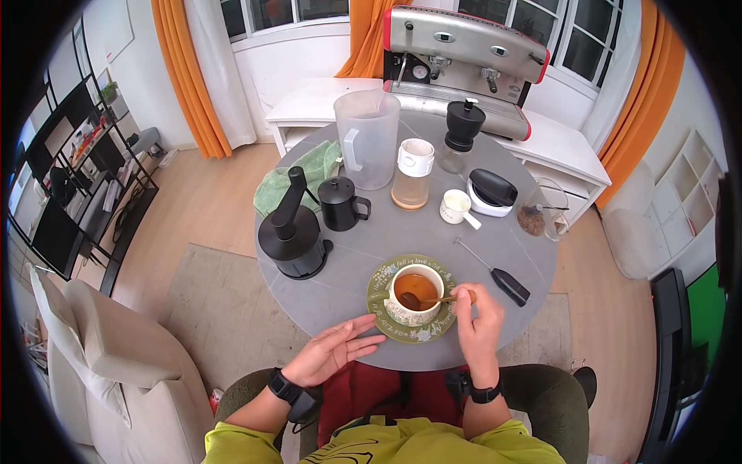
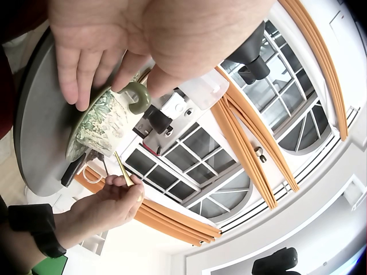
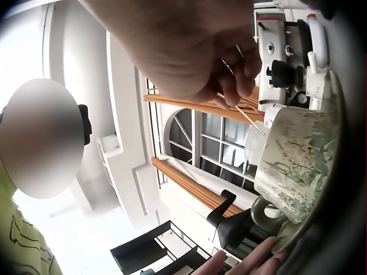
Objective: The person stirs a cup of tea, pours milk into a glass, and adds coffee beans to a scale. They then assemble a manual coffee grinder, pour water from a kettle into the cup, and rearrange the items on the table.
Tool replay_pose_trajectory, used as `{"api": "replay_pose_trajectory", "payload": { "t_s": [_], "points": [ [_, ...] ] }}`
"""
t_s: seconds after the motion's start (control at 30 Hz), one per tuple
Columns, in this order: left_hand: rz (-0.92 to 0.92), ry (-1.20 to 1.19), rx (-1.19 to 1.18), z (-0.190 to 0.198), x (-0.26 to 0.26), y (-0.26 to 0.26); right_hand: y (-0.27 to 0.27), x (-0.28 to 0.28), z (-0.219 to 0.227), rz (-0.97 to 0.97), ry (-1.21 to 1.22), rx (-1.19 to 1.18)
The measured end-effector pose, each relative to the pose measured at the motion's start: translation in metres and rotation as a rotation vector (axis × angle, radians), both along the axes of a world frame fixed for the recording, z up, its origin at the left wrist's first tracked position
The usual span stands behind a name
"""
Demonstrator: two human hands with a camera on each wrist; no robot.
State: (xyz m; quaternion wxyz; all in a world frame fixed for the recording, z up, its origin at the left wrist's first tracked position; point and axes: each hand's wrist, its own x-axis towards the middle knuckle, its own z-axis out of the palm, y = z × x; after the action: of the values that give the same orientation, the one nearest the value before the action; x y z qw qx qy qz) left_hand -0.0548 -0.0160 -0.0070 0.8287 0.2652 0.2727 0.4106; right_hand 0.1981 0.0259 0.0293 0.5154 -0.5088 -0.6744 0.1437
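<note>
A floral cup point(image 1: 412, 315) of amber tea stands on a green saucer point(image 1: 376, 276) with white lettering, near the table's front edge. My right hand point(image 1: 481, 325) pinches the thin golden handle of a spoon point(image 1: 447, 299) at the cup's right side. The spoon's bowl lies in the tea. My left hand point(image 1: 328, 354) is held palm up with fingers extended, its fingertips right at the saucer's left rim. In the left wrist view, those fingers are close to the cup's green handle point(image 2: 139, 98). The right wrist view shows the spoon point(image 3: 251, 121) slanting down to the cup.
Around the grey table point(image 1: 340, 274) stand a black hand-crank grinder point(image 1: 292, 243), black jug point(image 1: 338, 205), green towel point(image 1: 270, 189), clear pitcher point(image 1: 371, 151), white-topped jar point(image 1: 413, 178) and small white cup point(image 1: 454, 207). A milk frother point(image 1: 508, 286) lies to the right.
</note>
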Motion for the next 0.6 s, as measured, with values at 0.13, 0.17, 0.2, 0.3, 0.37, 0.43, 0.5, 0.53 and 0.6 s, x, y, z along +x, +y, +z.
{"api": "replay_pose_trajectory", "payload": {
  "t_s": [0.13, 0.17, 0.2, 0.3, 0.37, 0.43, 0.5, 0.53, 0.6],
  "points": [
    [-0.001, 0.003, -0.005, 0.001, 0.0, 0.0, 0.0, -0.008, 0.003, 0.086, 0.078, -0.008],
    [-0.003, 0.003, -0.003, 0.001, 0.0, 0.0, 0.001, -0.009, 0.003, 0.093, 0.085, -0.001],
    [-0.005, 0.002, 0.0, 0.001, 0.0, 0.0, 0.002, -0.01, 0.003, 0.101, 0.091, 0.007],
    [-0.011, 0.001, 0.004, 0.0, 0.0, 0.0, 0.005, -0.004, 0.0, 0.047, -0.006, 0.07],
    [-0.007, 0.002, 0.005, 0.001, 0.0, 0.0, 0.007, -0.001, -0.001, 0.003, -0.024, 0.074],
    [-0.003, 0.003, 0.006, 0.002, 0.0, -0.001, 0.006, 0.002, 0.0, -0.042, -0.043, 0.079],
    [-0.005, 0.0, 0.009, 0.002, 0.0, -0.001, 0.005, 0.004, 0.002, -0.111, -0.047, 0.069],
    [-0.005, -0.001, 0.01, 0.002, 0.0, -0.001, 0.005, 0.005, 0.002, -0.111, -0.047, 0.069],
    [-0.004, 0.004, 0.009, 0.003, 0.001, -0.001, 0.005, 0.006, 0.002, -0.083, -0.053, 0.079]
  ]
}}
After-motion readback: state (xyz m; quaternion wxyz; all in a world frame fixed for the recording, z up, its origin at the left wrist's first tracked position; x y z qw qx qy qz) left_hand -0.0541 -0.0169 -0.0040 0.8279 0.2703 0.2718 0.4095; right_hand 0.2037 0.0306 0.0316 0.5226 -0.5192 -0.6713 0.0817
